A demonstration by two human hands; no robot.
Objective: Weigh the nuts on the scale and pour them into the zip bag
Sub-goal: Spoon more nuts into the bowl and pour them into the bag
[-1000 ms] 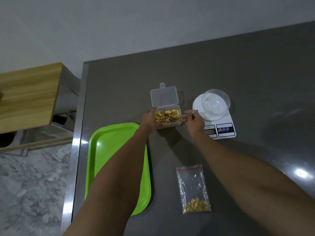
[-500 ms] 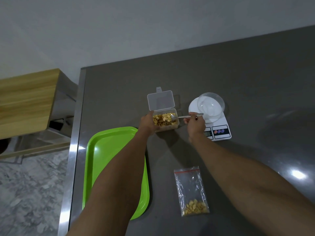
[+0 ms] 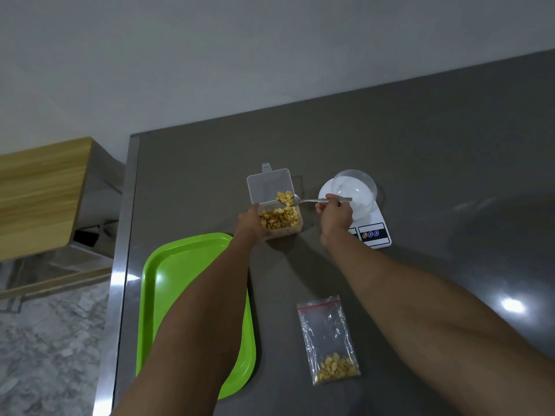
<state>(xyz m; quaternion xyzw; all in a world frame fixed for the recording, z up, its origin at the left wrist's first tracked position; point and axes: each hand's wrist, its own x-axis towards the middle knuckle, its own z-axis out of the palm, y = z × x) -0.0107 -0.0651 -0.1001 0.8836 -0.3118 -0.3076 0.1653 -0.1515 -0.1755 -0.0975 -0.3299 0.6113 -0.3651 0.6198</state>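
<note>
Spoon [image 3: 303, 200] now lifted from container [image 3: 280, 222], heaped with nuts [image 3: 284, 198], right hand [image 3: 335, 213] raised

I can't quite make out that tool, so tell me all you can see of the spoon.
The spoon looks like thin shiny metal. It lies roughly level above the open nut container, its bowl heaped with pale yellow nuts. The right hand pinches its handle, whose end pokes out over the clear bowl on the scale.

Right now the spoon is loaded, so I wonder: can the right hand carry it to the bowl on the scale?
Probably yes. The right hand holds the spoon just beside the bowl, and nothing stands between them.
</note>
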